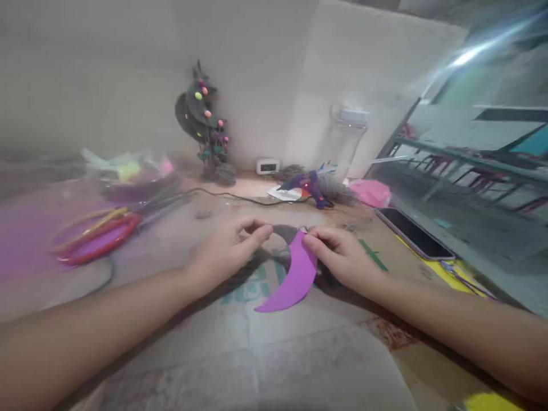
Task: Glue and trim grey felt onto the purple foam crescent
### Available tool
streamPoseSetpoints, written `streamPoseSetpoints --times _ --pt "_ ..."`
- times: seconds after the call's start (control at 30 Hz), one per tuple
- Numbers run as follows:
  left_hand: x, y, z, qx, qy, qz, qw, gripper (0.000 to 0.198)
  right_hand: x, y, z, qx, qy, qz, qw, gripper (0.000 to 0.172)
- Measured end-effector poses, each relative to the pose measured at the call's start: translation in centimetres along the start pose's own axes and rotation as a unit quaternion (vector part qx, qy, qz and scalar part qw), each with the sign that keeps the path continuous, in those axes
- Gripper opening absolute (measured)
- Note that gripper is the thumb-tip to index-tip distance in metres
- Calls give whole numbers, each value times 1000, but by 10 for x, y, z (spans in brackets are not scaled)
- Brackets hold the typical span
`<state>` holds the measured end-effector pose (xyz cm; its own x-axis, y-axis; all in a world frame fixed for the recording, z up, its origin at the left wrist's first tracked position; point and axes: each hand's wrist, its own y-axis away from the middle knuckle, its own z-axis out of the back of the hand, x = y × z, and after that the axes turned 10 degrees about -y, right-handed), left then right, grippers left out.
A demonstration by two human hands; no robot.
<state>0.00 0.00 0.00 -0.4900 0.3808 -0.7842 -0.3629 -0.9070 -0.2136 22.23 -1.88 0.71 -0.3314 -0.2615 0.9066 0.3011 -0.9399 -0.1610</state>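
Note:
Above the table's middle I see a purple crescent-shaped cutout (293,279), its pointed tip hanging down to the left. The thumb and fingers of my right hand (338,251) pinch it near its upper end. A dark grey curved strip (285,232) joins or lies behind the crescent's top; which of the two I cannot tell. My left hand (240,242) is closed with the thumb against the fingers, gripping the far left end of this strip. Beyond the hands, a dark blue glue gun (309,185) with a small red light rests on the table.
Scissors with red and yellow handles (103,237) lie at left, blurred. Behind them is a pile of wrapped craft material (132,171). A dark crescent decoration with coloured balls (203,114) stands by the wall. A small white clock (268,166), a clear bottle (346,137) and a phone (415,233) surround the workspace.

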Motion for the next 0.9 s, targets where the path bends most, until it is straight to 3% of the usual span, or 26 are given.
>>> streamPoseSetpoints --times 0.13,0.37,0.63,0.8,0.9 --pt "2 -2 -1 -40 -17 -17 999 26 0 6 -3 -3 -5 -6 1000 37" --pt "4 -2 -1 -117 -83 -105 984 15 -3 3 -2 -5 -46 -28 999 41" --pt "1 1 0 -141 -105 -118 977 11 -3 4 -2 11 -60 -58 996 41" --pt "3 1 -1 -148 -101 -93 979 21 -3 2 0 -11 -1 16 1000 43" --pt "3 1 -1 -148 -99 -121 976 19 -4 0 1 -18 27 39 999 43"
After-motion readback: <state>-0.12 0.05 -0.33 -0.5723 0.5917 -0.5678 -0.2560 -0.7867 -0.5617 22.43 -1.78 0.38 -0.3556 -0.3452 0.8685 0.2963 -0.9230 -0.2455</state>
